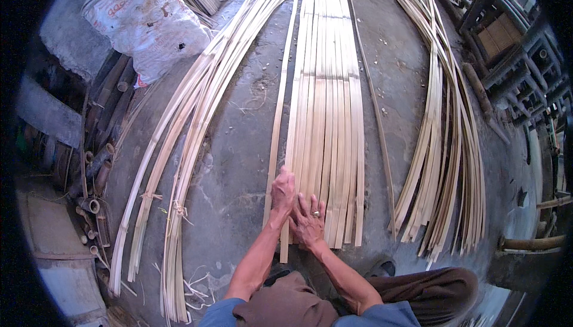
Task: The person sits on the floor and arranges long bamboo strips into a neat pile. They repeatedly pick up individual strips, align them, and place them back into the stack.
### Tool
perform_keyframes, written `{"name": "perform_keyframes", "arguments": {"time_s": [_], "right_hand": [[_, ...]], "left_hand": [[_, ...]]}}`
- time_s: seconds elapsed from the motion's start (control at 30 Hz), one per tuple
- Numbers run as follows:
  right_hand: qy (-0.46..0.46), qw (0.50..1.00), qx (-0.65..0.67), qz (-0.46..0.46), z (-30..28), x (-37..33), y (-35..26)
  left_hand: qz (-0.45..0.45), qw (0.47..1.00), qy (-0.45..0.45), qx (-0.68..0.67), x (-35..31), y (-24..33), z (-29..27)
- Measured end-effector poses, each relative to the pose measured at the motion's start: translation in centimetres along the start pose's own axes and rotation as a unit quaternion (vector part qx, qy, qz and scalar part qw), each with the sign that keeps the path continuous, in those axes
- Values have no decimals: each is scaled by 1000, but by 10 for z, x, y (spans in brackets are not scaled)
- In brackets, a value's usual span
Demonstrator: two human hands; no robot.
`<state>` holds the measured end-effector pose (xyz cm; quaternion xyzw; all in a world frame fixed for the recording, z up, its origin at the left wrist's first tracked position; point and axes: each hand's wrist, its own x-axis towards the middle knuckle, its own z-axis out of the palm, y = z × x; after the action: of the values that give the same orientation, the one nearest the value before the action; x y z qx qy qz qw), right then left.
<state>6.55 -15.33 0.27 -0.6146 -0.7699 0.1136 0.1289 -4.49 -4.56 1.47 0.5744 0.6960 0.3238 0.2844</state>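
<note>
Long, pale bamboo strips (327,118) lie side by side on the floor in a flat row running away from me. At the row's left edge my left hand (283,191) is closed around a bamboo strip (285,249), whose near end sticks out past the others. Beside it, my right hand (308,224) rests flat on the near ends of the strips, fingers spread, with a ring on one finger. A single strip (279,130) lies slightly apart on the left, and a thin dark-edged strip (373,100) lies apart on the right.
A bundle of strips (203,106), tied near its close end, lies to the left; another loose bundle (439,118) fans out to the right. A white sack (149,22) stands far left. Bamboo poles (92,206) are stacked along the left, and a bamboo frame (507,40) stands at right.
</note>
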Motion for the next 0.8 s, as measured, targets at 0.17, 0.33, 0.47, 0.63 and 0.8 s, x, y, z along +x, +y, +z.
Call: {"name": "perform_keyframes", "arguments": {"time_s": [0.17, 0.33, 0.47, 0.63, 0.8], "right_hand": [[-14, 1000, -17, 9, -1, -1, -1], [22, 1000, 0, 3, 0, 1, -5], [24, 1000, -1, -3, -9, 3, -9], [18, 1000, -12, 8, -5, 0, -2], [0, 1000, -12, 6, -1, 1, -3]], "left_hand": [[-5, 999, -12, 42, 2, -8, 10], [45, 997, 58, 28, 12, -29, 12], [19, 997, 44, 66, 15, -34, -1], [60, 984, 57, 157, 4, -3, -13], [121, 952, 60, 276, 0, 3, -1]]}}
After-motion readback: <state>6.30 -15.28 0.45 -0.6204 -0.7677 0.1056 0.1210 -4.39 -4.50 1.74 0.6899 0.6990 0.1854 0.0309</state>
